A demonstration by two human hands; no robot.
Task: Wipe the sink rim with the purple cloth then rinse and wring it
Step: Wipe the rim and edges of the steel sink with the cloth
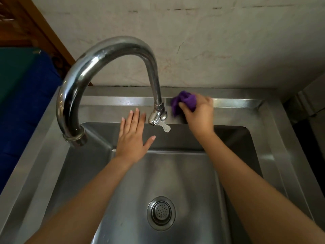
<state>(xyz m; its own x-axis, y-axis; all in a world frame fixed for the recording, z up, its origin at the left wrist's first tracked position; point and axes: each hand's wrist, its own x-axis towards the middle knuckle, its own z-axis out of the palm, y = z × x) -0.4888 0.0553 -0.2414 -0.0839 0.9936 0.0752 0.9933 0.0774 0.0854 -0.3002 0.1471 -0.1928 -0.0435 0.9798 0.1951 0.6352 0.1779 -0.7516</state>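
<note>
A stainless steel sink fills the view, its back rim [112, 101] running under the wall. My right hand [200, 114] is shut on a bunched purple cloth [184, 101] and presses it onto the back rim just right of the tap's base. My left hand [133, 136] is flat with fingers spread, held over the basin's back edge to the left of the tap handle [164, 126]. It holds nothing. No water runs from the tap.
A tall curved chrome tap [98, 67] arches from the back rim toward the left, its spout ending above the basin's left side. The drain strainer [161, 213] sits in the basin floor. A stained wall stands behind; blue and green fabric lies at left.
</note>
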